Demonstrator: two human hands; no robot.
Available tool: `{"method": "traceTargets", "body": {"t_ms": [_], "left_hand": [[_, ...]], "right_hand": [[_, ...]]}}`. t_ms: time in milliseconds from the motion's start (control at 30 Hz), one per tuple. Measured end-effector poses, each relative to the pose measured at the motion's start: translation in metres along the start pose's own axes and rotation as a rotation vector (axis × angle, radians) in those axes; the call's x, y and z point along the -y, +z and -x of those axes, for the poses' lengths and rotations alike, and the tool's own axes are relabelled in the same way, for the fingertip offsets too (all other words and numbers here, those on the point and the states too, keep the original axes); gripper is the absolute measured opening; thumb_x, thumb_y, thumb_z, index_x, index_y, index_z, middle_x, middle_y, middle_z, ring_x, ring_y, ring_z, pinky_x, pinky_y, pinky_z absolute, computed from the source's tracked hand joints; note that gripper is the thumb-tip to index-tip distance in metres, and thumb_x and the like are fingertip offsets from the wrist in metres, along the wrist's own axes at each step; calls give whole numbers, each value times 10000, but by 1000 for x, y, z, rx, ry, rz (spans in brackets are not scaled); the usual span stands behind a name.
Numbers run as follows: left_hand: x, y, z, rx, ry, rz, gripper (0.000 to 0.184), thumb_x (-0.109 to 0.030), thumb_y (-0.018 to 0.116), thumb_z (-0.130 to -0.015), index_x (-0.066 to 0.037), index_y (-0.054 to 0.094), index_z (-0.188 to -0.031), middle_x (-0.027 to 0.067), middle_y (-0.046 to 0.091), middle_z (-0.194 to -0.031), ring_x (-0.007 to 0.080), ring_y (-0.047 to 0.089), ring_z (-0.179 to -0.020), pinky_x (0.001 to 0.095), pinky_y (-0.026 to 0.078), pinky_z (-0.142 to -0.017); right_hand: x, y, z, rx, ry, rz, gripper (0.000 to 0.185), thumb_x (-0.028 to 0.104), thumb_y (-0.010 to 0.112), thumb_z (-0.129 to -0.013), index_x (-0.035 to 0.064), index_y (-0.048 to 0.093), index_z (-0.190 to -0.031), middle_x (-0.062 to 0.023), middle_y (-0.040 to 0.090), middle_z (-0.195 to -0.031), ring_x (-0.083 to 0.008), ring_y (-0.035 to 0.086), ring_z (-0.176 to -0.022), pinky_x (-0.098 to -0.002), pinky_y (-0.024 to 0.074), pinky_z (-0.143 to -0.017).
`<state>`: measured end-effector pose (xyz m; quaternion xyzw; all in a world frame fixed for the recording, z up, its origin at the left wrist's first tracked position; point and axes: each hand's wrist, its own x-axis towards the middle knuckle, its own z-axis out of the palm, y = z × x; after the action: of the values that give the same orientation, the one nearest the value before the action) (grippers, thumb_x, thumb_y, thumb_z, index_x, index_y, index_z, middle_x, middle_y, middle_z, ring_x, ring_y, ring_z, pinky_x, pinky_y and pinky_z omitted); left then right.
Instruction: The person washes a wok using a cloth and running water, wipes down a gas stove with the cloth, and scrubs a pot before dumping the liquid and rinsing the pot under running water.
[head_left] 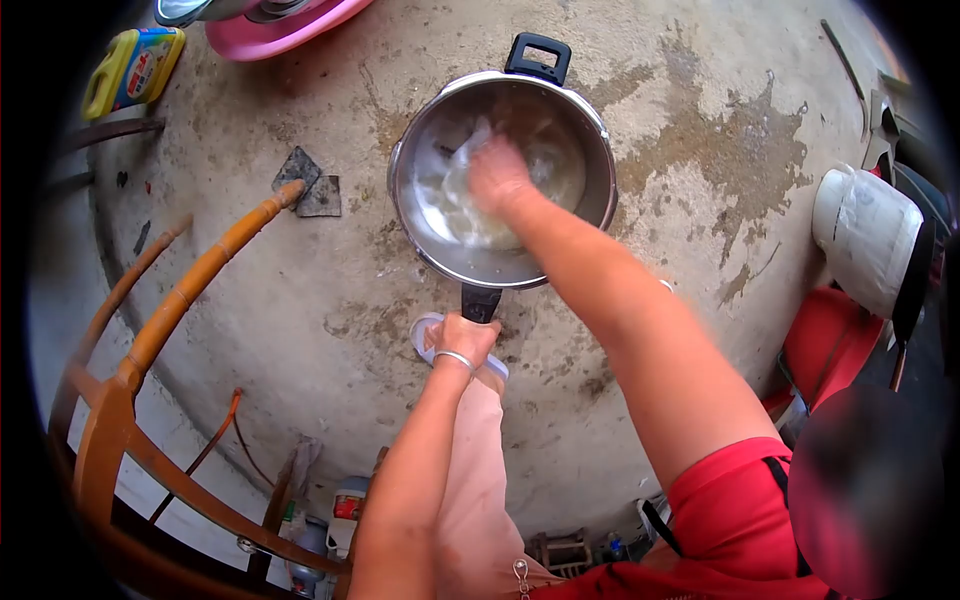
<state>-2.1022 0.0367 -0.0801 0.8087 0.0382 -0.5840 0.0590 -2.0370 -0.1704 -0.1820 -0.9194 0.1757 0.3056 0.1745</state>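
Observation:
A large metal pot (603,190) with black handles stands on the concrete floor, with cloudy water inside. My left hand (466,338) is closed around the long black handle (480,302) on the side nearest me. Down inside the pot is my right hand (497,172), smeared by motion, its fingers hidden in the blur. Something whitish (468,150) shows by its fingers, too blurred to name. The short black loop handle (538,58) juts from the far rim, untouched.
A wooden chair (105,450) takes up the left side. A yellow jug (135,72) and a pink basin (290,35) are at the upper left. On the right sit a white container (865,235) and a red object (830,340). Damp patches mark the floor (740,140).

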Motion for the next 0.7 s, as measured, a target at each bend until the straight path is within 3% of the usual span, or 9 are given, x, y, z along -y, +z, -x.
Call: {"method": "traceTargets", "body": {"t_ms": [67,133,200,267,333,433,467,600,700], "left_hand": [[-7,-6,9,-16,20,40,389,-317,663,-613,35,672,-779,268,640,-814,371,632,-859,375,482,-765],[-20,-9,20,-46,13,-5,369,-292,659,-626,57,659,-747,272,637,-789,368,643,-810,378,492,-720],[-16,-6,15,66,-19,102,369,-284,657,-631,65,655,-750,278,636,-789,368,646,-805,378,494,-708],[-14,-9,15,181,-40,200,369,-277,656,-635,73,650,-754,284,634,-789,367,648,-800,378,496,-697],[-15,-20,20,141,-36,132,385,-302,661,-634,58,656,-771,266,643,-805,360,647,-825,383,495,-727],[9,-14,1,-65,126,23,341,-324,679,-629,-1,664,-736,172,649,-699,289,648,-722,383,493,-674],[9,-17,-1,-16,77,45,395,-331,667,-628,-8,669,-855,236,647,-921,361,625,-900,405,472,-828],[17,-8,-2,-207,279,139,521,-324,667,-631,-74,564,-1076,230,634,-959,385,611,-914,453,472,-807],[14,-11,18,-362,481,-14,656,-353,655,-743,-74,323,-1234,250,624,-877,424,608,-804,492,484,-698]], "right_hand": [[23,9,21,-170,-95,140,445,166,426,-811,9,537,-1213,-185,335,-1404,-312,321,-1289,-427,305,-1032],[31,9,33,12,-239,190,493,164,419,-824,1,458,-1288,-203,299,-1419,-322,316,-1299,-426,267,-1067],[20,13,45,-31,-388,56,441,144,428,-828,10,498,-1242,-197,334,-1393,-322,342,-1279,-429,293,-1049],[12,4,50,11,-313,-279,350,134,456,-818,40,572,-1135,-160,413,-1326,-303,364,-1258,-423,326,-1023],[-15,-8,59,9,-771,273,224,135,502,-789,42,653,-926,-142,494,-1182,-295,464,-1125,-409,444,-884],[-50,-5,46,28,-969,318,160,140,520,-777,104,666,-829,-101,541,-1110,-290,517,-1070,-370,458,-855],[-49,-18,41,19,-984,348,160,140,520,-777,104,666,-829,-101,541,-1110,-290,517,-1070,-370,458,-855],[-19,-102,32,185,-1076,562,120,154,541,-754,111,653,-751,-45,613,-837,-276,588,-837,-354,494,-736],[2,-141,19,-74,-1382,753,135,190,563,-740,121,648,-661,-37,629,-792,-231,563,-857,-355,447,-762]]}}
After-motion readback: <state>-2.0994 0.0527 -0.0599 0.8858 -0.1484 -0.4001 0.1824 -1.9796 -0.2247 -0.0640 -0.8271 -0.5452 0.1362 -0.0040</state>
